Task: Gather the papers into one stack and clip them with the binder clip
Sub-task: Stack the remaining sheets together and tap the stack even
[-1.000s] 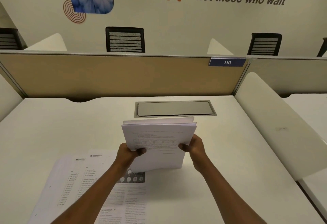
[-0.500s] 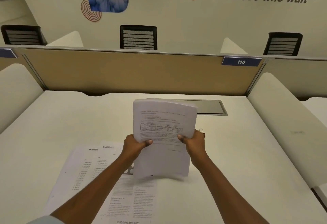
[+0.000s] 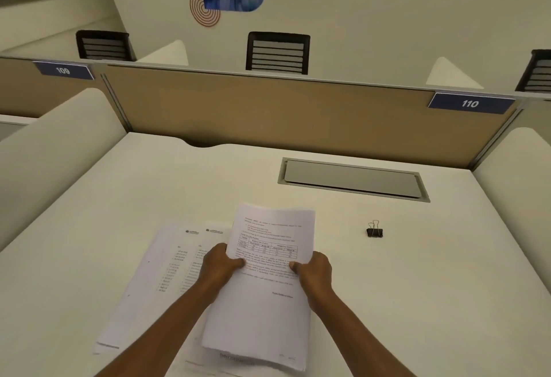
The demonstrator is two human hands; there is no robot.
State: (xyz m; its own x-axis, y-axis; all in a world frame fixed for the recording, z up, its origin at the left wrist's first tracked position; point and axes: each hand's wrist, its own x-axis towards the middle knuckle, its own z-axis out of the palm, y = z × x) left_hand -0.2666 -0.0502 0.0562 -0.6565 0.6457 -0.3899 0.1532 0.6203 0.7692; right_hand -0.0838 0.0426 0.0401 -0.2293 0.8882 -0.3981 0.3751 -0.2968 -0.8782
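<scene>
Head view: left hand (image 3: 219, 266) and right hand (image 3: 314, 272) are both closed on the side edges of the paper stack (image 3: 262, 287) (long axis pointing away from the person); loose sheets (image 3: 167, 272) lie left of the grip, nearer the left hand; binder clip (image 3: 374, 230) stands beyond and right, nearer the right hand.

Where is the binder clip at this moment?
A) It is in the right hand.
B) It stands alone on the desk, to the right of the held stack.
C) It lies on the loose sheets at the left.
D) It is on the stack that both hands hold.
B: the binder clip stands on the bare desk, apart from the held stack and the right hand.
</scene>
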